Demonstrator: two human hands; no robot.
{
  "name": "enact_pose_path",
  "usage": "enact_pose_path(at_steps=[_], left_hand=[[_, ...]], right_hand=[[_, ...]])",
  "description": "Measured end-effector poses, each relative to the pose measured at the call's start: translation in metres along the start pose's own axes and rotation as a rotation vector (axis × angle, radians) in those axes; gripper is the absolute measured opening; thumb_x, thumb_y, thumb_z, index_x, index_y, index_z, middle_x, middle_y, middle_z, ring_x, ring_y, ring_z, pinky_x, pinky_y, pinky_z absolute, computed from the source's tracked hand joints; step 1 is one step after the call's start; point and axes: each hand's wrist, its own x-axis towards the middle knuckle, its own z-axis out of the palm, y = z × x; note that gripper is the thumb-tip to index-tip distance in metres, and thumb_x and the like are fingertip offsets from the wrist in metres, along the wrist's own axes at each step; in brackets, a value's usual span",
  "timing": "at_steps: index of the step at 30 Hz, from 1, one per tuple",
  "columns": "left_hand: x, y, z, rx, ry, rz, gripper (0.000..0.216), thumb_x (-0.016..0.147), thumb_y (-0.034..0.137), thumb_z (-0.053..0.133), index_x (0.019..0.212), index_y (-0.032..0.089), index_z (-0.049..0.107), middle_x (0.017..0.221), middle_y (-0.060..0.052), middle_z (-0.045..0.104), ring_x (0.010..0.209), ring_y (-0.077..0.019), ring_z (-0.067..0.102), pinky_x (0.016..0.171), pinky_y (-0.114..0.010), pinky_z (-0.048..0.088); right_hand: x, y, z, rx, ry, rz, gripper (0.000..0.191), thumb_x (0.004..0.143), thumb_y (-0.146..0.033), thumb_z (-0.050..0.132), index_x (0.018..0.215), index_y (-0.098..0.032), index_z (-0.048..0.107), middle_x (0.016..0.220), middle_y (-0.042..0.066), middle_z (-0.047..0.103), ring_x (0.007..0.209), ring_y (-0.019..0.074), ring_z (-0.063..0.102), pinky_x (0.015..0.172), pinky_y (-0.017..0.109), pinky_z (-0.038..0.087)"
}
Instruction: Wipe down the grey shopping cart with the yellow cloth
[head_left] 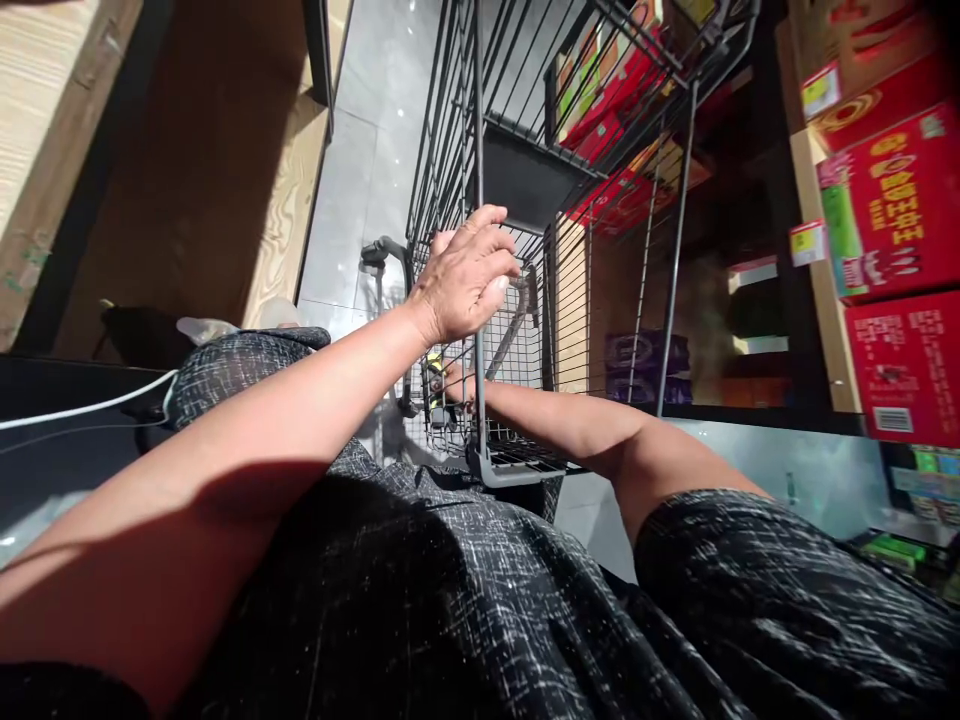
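Note:
My left hand [469, 278] lies over the side rail of a dark wire shopping cart [484, 460]. Its fingers are loosely bent and a little apart, reaching past the rail. Lower down, behind the same rail, my right hand [456, 384] reaches inside the cart's basket. Beside it shows a small yellow-green and dark thing [435, 372], whose kind I cannot make out. Wire and rail hide most of the right fingers, so their grip does not show. A dark flat panel [525, 178] sits in the cart's upper part.
Red printed boxes [889, 215] fill a wooden shelf on the right, with price tags [808, 243] along its edge. Purple packs [646, 352] lie lower down. To the left stands a wood-edged shelf unit [281, 215]. Grey floor tiles [375, 150] run between.

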Motion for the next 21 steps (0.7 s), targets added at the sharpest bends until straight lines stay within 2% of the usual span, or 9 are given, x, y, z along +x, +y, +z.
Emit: enact_pose_path(at_steps=[3,5,7,10,13,15,17,19,21], left_hand=[[0.001,0.000,-0.001,0.019,-0.004,0.001,0.046,0.097,0.052,0.031,0.110,0.025,0.065,0.127,-0.006,0.060,0.144,-0.0341,0.032,0.108,-0.056,0.030],[0.001,0.000,-0.002,0.022,-0.008,-0.005,0.046,0.097,0.052,0.030,0.110,0.025,0.066,0.127,-0.006,0.060,0.144,-0.0337,0.032,0.108,-0.056,0.031],[0.001,0.000,-0.002,0.017,-0.006,-0.012,0.047,0.098,0.052,0.030,0.111,0.026,0.066,0.127,-0.006,0.060,0.144,-0.0331,0.032,0.109,-0.055,0.031],[-0.001,-0.001,-0.003,0.009,0.011,-0.009,0.049,0.098,0.054,0.029,0.115,0.026,0.066,0.127,-0.007,0.060,0.144,-0.0319,0.032,0.109,-0.054,0.031],[-0.003,-0.002,-0.003,0.005,0.038,0.006,0.055,0.099,0.057,0.023,0.120,0.027,0.064,0.126,-0.008,0.061,0.144,-0.0285,0.032,0.112,-0.051,0.029],[-0.003,-0.004,-0.003,0.006,0.059,0.016,0.059,0.098,0.059,0.019,0.122,0.029,0.063,0.126,-0.007,0.060,0.143,-0.0265,0.032,0.113,-0.049,0.029],[-0.003,-0.006,-0.002,0.003,0.071,0.021,0.059,0.097,0.061,0.019,0.121,0.030,0.063,0.125,-0.007,0.060,0.143,-0.0270,0.032,0.113,-0.049,0.028],[-0.003,-0.006,-0.002,-0.005,0.067,0.017,0.055,0.096,0.060,0.024,0.117,0.030,0.065,0.124,-0.008,0.060,0.143,-0.0288,0.032,0.113,-0.050,0.028],[-0.002,-0.006,-0.003,-0.007,0.054,0.010,0.049,0.094,0.057,0.029,0.112,0.030,0.066,0.122,-0.008,0.061,0.142,-0.0306,0.032,0.112,-0.052,0.029]], right_hand=[[-0.009,-0.019,0.000,0.105,0.058,0.146,0.011,0.082,-0.018,0.064,0.091,-0.020,0.059,0.063,-0.004,0.052,0.062,0.0115,0.049,0.060,0.026,0.042],[-0.024,-0.033,-0.012,0.205,0.067,0.147,0.015,0.080,-0.019,0.064,0.093,-0.023,0.058,0.062,-0.004,0.051,0.059,0.0126,0.049,0.055,0.026,0.043],[-0.045,-0.047,-0.030,0.306,0.063,0.041,0.021,0.077,-0.016,0.062,0.096,-0.024,0.058,0.067,-0.003,0.054,0.060,0.0128,0.051,0.056,0.026,0.046],[-0.080,-0.068,-0.054,0.399,0.096,-0.218,0.036,0.074,-0.016,0.061,0.108,-0.025,0.056,0.081,-0.003,0.061,0.070,0.0127,0.057,0.068,0.028,0.053],[-0.093,-0.078,-0.059,0.369,0.219,-0.405,0.042,0.078,-0.021,0.060,0.119,-0.025,0.052,0.093,-0.003,0.063,0.083,0.0141,0.061,0.077,0.031,0.054],[-0.082,-0.072,-0.051,0.289,0.267,-0.415,0.041,0.081,-0.021,0.060,0.120,-0.026,0.051,0.094,-0.002,0.064,0.086,0.0146,0.061,0.077,0.030,0.054],[-0.063,-0.058,-0.038,0.152,0.206,-0.315,0.034,0.081,-0.020,0.062,0.114,-0.025,0.055,0.089,-0.002,0.064,0.081,0.0138,0.060,0.072,0.029,0.054],[-0.050,-0.036,-0.030,-0.002,0.089,-0.167,0.021,0.081,-0.021,0.065,0.102,-0.020,0.060,0.078,-0.003,0.063,0.073,0.0115,0.057,0.068,0.026,0.052],[-0.056,-0.009,-0.033,-0.074,0.124,-0.106,0.016,0.083,-0.028,0.064,0.091,-0.014,0.064,0.070,-0.003,0.060,0.071,0.0088,0.056,0.068,0.024,0.049]])
